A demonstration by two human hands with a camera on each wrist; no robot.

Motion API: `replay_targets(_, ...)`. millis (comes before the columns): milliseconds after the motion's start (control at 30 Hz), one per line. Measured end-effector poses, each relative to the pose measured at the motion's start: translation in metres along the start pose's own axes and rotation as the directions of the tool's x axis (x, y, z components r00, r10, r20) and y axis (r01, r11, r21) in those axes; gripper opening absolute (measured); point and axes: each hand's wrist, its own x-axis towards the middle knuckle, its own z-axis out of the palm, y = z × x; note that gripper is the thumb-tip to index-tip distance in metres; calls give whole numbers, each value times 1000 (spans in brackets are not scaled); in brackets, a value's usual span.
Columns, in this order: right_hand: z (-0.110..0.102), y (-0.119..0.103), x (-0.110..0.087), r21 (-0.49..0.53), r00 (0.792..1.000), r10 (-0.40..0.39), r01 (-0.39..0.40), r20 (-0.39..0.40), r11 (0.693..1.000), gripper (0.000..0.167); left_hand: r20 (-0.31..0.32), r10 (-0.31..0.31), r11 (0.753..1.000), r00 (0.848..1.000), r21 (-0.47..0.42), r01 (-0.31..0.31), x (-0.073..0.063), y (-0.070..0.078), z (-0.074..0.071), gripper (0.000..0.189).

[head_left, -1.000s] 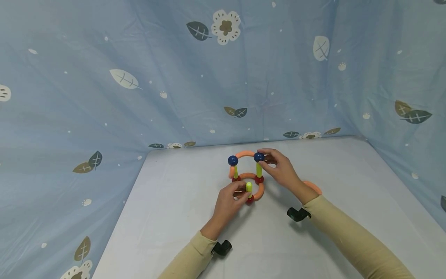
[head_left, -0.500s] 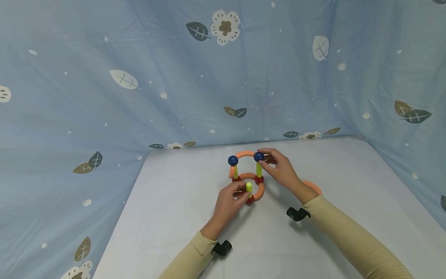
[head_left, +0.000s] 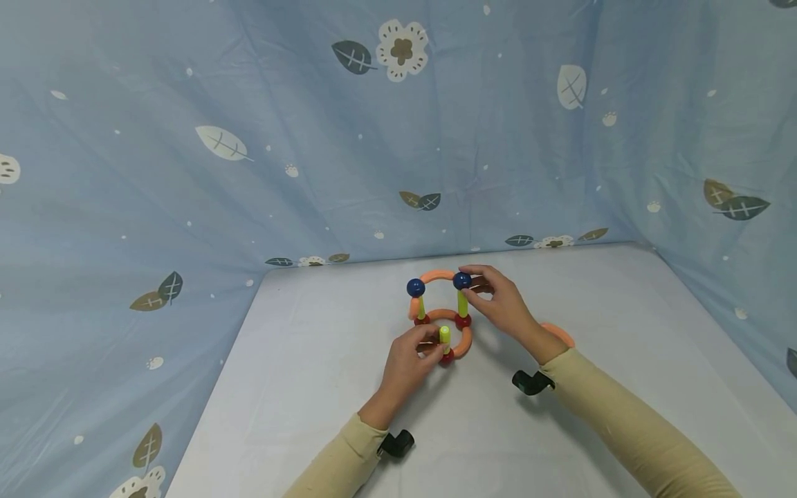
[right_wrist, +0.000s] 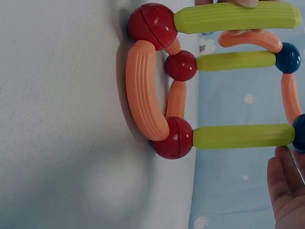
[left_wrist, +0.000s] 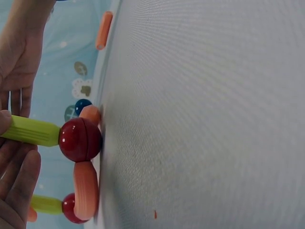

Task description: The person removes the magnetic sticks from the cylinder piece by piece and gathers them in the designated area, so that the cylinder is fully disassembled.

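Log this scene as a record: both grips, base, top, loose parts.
left grip: pinches the front green rod, upright on a red ball; rod's top bare
right grip: finger and thumb on the right blue ball
base: three red balls ringed by orange arcs
top: two blue balls, bridged by an orange arc; another attached to the left ball
loose: orange curved piece on white table

Creased blue cloth backdrop, printed leaves and white flowers; pale tabletop, cloth along its back and sides
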Motion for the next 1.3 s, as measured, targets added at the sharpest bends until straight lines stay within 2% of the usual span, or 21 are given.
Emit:
replay_targets(300, 2, 4, 0, 6, 1000, -18, 18, -18, 1000, 48, 2, -3, 1000, 1000, -5, 3, 0, 1, 0, 19)
replay_targets(567, -2, 4, -4, -40, 999, -6, 4, -33, 999, 49, 8, -21, 1000, 1000, -3, 21, -1, 1, 1, 19)
replay_targets(667, -3, 5, -9, -69, 998, -6, 2, -58, 998, 50, 9, -25, 1000, 1000, -5, 25, -1, 1, 1, 19)
replay_targets(833, -5, 9, -23, -117, 996, 9, -20, -94, 993, 51, 0, 2, 1000, 1000, 2, -2, -1, 0, 1, 19)
replay_targets(967, -4, 12, -37, -149, 992, 67, -82, -105, 985, 49, -1, 14, 1000, 1000, 1, -14, 0, -1, 1, 19)
replay_targets(1100, 1, 15, -49, -165, 990, 125, -134, -66, 977, 46, 4, 15, 1000, 1000, -2, -15, 0, -1, 1, 20)
replay_targets(1300, 12, 19, -63, -155, 982, 157, -141, 103, 978, 39, -1, 15, 1000, 1000, -15, -15, -1, -2, 0, 23)
